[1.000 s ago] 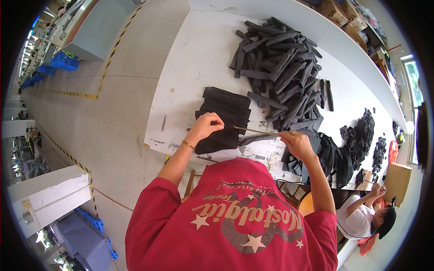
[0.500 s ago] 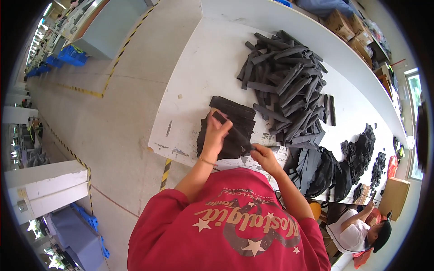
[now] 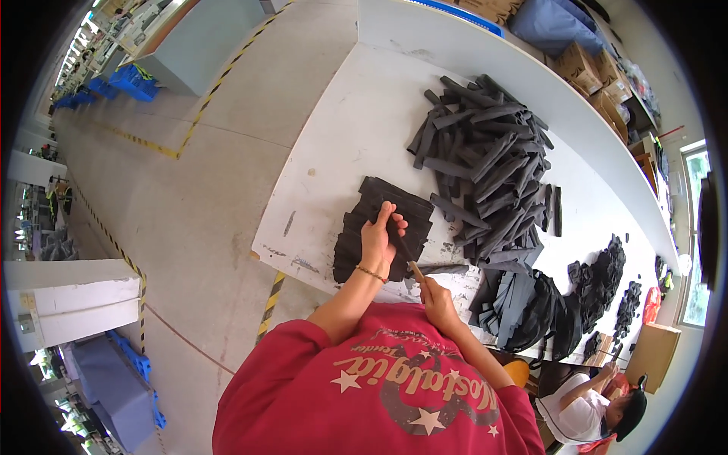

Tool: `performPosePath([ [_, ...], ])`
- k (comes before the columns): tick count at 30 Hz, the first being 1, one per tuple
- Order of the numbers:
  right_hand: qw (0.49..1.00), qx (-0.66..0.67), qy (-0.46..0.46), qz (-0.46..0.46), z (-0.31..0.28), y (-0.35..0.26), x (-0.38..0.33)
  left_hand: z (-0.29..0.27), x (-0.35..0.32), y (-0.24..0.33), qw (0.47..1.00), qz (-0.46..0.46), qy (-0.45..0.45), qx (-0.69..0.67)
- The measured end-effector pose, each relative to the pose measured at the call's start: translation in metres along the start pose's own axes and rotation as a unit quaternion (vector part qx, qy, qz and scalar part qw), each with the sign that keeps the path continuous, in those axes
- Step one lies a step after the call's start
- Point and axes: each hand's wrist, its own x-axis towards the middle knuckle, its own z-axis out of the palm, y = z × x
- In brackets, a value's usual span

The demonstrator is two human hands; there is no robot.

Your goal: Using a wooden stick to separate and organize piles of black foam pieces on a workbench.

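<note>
My left hand point(image 3: 381, 241) is closed round a dark fabric strip point(image 3: 400, 244), above a stack of flat black fabric pieces point(image 3: 352, 244). Lower and to the right, my right hand point(image 3: 437, 297) grips a thin tan stick point(image 3: 415, 271) that points up and left, toward the strip. Its far end meets the dark fabric, and I cannot tell whether it goes inside. A single dark strip point(image 3: 447, 269) lies on the white table point(image 3: 322, 163) beyond my right hand.
A large heap of dark grey fabric tubes point(image 3: 493, 152) lies right of the stack. Farther right are grey flat pieces point(image 3: 519, 292), black bundles point(image 3: 557, 311) and smaller black piles point(image 3: 607, 262). A raised white panel point(image 3: 523, 72) borders the table. A person point(image 3: 584, 406) sits at the lower right.
The tan stick now shows between my hands. My right hand has moved slightly down, and my left hand has turned and shifted right and down. The whole view has shifted a little.
</note>
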Motion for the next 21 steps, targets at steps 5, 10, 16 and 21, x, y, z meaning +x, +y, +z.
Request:
performPosePath([
  [5, 0.997, 0.033, -0.055, 0.036, -0.037, 0.001, -0.034, -0.001, 0.017, 0.020, 0.996, 0.067, -0.017, 0.056],
  [10, 0.967, 0.002, -0.197, 0.162, -0.107, 0.001, -0.087, -0.018, 0.044, 0.030, 0.995, 0.096, 0.035, 0.019],
  [16, 0.989, 0.090, 0.056, 0.103, -0.093, -0.018, -0.052, 0.005, 0.056, 0.031, 0.995, 0.078, 0.046, -0.046],
  [21, 0.973, 0.080, 0.178, -0.121, -0.027, -0.040, 0.040, 0.015, 0.029, -0.024, 0.993, -0.050, -0.016, -0.110],
])
